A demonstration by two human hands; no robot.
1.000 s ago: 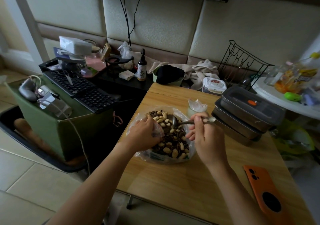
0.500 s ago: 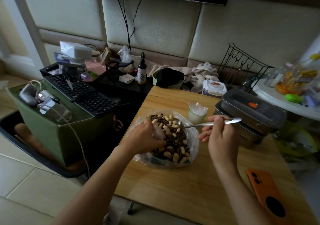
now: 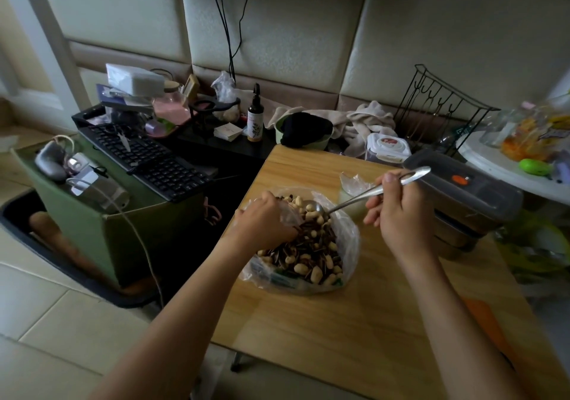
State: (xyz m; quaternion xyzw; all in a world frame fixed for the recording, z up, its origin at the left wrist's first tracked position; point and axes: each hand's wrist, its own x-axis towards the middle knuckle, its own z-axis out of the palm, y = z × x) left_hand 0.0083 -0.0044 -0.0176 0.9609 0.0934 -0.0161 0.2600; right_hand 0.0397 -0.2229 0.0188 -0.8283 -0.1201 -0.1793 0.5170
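Spoon [image 3: 354, 199] tilted over bag [image 3: 350, 245] of peanuts and seeds [image 3: 308, 251], bowl end among the nuts at the far side, handle rising right toward stacked boxes [image 3: 462, 196]; right hand [image 3: 401, 217] holds the handle, thumb on top, fingers [image 3: 373, 214] curled under it. Left hand [image 3: 265, 224] at bag's left rim, fingers curled, pinching the plastic edge. Bag sits mid tabletop [image 3: 339, 344], mouth open, heaped full; cup [image 3: 351, 183] just behind it, orange phone [image 3: 484, 319] near tabletop's right edge, partly behind right forearm, keyboard [image 3: 148, 159] well off to the left
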